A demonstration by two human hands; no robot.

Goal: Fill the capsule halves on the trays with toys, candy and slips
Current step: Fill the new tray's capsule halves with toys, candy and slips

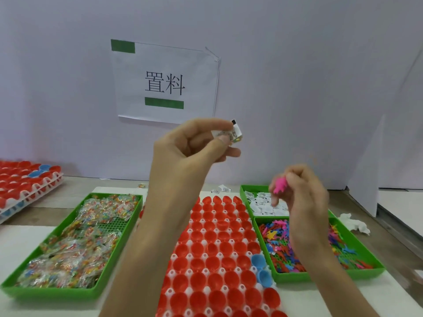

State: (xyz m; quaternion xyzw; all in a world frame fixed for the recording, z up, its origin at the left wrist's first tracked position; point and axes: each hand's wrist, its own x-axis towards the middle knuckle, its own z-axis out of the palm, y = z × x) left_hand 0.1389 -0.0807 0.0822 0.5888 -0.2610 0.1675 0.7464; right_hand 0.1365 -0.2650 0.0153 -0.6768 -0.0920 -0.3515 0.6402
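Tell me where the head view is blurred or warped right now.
Head view: the right hand and its pink toy are motion-blurred; the left hand pinching a paper slip is sharper; the side panel edge bows from the wide-angle lens; lighting is even.

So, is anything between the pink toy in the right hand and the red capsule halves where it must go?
Nothing visible blocks it. The right hand holds the pink toy in open air, right of the red capsule halves, whose cups face up uncovered. Only the left forearm hides some cups at the left.
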